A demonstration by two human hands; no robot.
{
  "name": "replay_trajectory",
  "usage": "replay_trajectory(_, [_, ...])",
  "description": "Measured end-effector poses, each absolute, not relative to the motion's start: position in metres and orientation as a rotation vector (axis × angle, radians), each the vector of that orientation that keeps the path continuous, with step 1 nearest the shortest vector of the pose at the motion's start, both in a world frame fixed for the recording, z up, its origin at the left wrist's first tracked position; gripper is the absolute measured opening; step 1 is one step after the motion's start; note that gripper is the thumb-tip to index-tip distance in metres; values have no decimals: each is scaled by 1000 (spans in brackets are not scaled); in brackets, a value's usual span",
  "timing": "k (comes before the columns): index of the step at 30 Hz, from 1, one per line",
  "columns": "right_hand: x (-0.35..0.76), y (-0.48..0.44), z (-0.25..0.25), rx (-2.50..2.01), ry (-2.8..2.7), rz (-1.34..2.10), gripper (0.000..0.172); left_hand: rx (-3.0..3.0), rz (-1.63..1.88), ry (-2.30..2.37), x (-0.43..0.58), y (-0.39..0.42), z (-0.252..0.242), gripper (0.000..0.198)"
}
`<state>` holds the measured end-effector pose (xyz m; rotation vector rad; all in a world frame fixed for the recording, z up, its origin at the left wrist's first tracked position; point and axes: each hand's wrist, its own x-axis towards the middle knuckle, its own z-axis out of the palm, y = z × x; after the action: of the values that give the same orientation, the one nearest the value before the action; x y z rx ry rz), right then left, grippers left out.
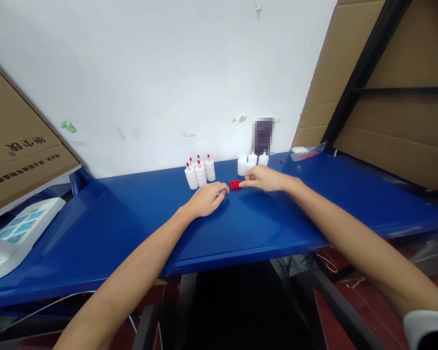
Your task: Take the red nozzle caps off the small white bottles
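A compact block of small red caps [235, 184] lies on the blue table between my two hands. My left hand [209, 198] rests at its left side, fingers loosely bent and apart, fingertips close to the caps. A tiny pale spot shows between thumb and fingers there; I cannot make out what it is. From the right, my right hand [264, 178] reaches in with its thumb at the block's edge and its other fingers curled loosely above. Behind my left hand stand several white bottles with red tips [200, 171]. Several white bottles without red tips [243, 165] stand behind my right hand, partly hidden by it.
A single red cap [281, 161] lies farther right, near a clear plastic bag [308, 152]. The white wall [168, 87] closes off the table's back. A white device with blue panels [25, 228] sits at the left, below a cardboard box [18, 141].
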<state>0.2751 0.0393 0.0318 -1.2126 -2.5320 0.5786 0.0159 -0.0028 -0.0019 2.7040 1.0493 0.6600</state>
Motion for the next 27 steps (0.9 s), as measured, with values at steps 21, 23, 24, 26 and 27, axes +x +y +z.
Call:
replay_trajectory(21, [284,48,28,-1333,-2575,934,26,2723,616,1009,15,1,-4,30])
replay_trajectory(23, [284,49,26,-1302,-2560,915,28,2726,617,1006,15,1,-4,30])
replay_trajectory(24, [284,50,25,-1292,-2549,907,30,2728,614,1007,15,1,-4,30])
replay_trajectory(26, [284,51,24,-1288,-2533,907,32,2734,600,1018,16,1,-4,30])
replay_trajectory(27, [284,51,24,-1293,-2528,913,31,2737,592,1026,16,1,-4,30])
